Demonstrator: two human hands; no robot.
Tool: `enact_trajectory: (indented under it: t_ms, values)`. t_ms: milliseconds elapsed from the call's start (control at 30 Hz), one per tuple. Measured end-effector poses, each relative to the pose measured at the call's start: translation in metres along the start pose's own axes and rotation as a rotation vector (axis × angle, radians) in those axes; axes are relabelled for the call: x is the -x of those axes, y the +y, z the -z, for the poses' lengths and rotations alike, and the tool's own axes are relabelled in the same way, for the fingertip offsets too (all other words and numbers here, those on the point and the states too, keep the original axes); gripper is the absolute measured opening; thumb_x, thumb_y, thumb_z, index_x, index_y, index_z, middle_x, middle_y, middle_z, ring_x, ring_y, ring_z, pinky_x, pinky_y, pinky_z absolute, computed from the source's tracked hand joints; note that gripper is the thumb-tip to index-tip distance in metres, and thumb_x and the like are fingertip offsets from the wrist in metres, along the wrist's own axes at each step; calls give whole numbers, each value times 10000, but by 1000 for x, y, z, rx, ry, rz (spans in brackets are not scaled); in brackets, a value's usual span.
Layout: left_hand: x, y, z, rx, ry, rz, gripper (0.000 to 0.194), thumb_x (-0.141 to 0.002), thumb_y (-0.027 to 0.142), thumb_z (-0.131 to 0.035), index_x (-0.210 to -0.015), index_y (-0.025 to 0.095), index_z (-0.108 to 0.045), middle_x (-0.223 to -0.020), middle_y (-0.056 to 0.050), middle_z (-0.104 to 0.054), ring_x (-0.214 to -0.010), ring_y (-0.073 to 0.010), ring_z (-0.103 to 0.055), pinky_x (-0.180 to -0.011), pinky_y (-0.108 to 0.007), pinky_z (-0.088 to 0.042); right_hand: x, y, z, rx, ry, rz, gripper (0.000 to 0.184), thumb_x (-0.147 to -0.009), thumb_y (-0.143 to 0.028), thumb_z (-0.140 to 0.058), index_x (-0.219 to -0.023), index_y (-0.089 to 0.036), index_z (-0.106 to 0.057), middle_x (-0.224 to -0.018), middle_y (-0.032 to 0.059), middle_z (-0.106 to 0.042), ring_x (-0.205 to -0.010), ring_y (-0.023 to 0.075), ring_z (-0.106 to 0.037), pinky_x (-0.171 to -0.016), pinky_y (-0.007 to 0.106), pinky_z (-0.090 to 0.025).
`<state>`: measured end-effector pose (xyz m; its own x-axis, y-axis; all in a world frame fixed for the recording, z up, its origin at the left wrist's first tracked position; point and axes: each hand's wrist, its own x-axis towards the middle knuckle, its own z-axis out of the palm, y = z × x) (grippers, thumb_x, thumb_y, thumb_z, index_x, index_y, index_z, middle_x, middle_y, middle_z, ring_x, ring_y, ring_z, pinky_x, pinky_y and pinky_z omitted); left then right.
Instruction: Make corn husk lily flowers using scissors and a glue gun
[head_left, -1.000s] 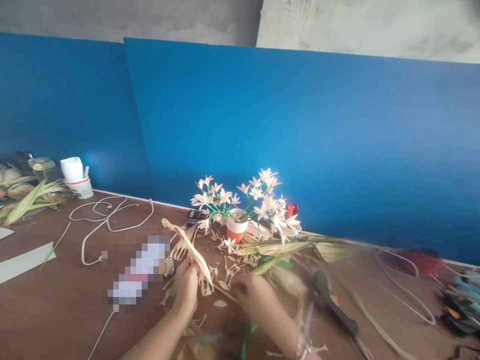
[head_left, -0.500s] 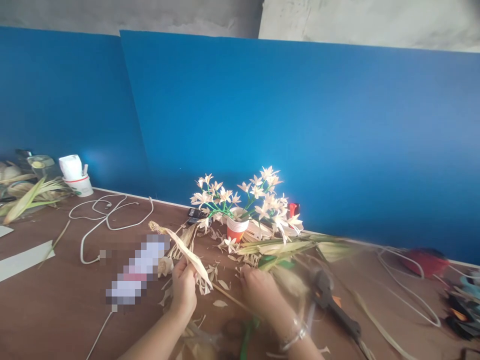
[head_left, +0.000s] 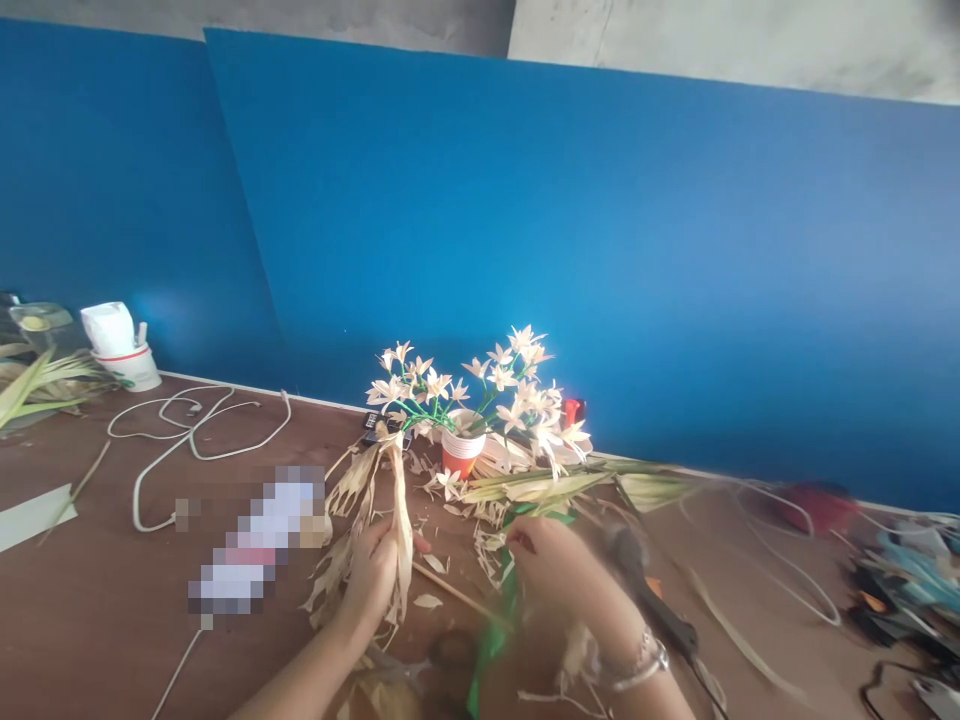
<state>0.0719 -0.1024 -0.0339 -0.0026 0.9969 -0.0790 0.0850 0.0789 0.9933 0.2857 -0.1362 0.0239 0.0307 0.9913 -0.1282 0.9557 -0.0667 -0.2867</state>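
The left hand [head_left: 375, 572] grips a dried husk [head_left: 397, 500] upright above the worktop [head_left: 112, 600], keeping it clear; the right hand [head_left: 559, 560] pinches green ribbon [head_left: 504, 610] taut beside it.

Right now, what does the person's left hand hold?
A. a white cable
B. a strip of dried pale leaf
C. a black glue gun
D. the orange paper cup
B: the left hand is closed around a dried pale leaf strip that stands up from its fingers, while the white cable, the orange paper cup and the black glue gun lie apart from it.
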Motion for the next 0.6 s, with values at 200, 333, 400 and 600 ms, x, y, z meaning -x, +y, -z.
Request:
enact_trajectory:
  t_ms: [200, 333, 400, 600]
  values:
    - [1, 8, -2, -103, 4, -21, 243, -650, 350, -474, -476, 213, -573, -398, 11, -459, -441, -171, -447, -451, -262, -308, 24, -36, -6, -28, -205, 233, 195, -733, -194, -479, -655, -196, -658, -637, 25, -638, -584, 141, -547, -522, 227, -320]
    - [3, 2, -1, 12, 63, -89, 183, -625, 311, -460, -540, 204, -581, -381, 33, -424, -386, -147, -395, -416, -252, -284, 31, -59, -35, 0, -196, 269, 252, -694, -169, -528, -897, -196, -675, -942, 82, -682, -802, 209, -626, -660, 265, -431]
    - [5, -2, -1, 99, 95, -108, 175, -639, 303, -450, -574, 199, -576, -377, 46, -408, -358, -131, -358, -394, -243, -260, 28, -68, -50, 65, -256, 271, 373, -605, -134, -597, -968, -184, -664, -1019, 116, -663, -841, 258, -634, -677, 304, -458]
    - [-1, -14, 2, 332, 210, -283, 208, -702, 270, -450, -520, 193, -514, -446, 33, -443, -409, -112, -365, -430, -241, -281, 17, -76, -63, 182, -294, 215, 325, -689, -42, -498, -950, -136, -667, -1058, 179, -643, -998, 322, -601, -771, 371, -476]
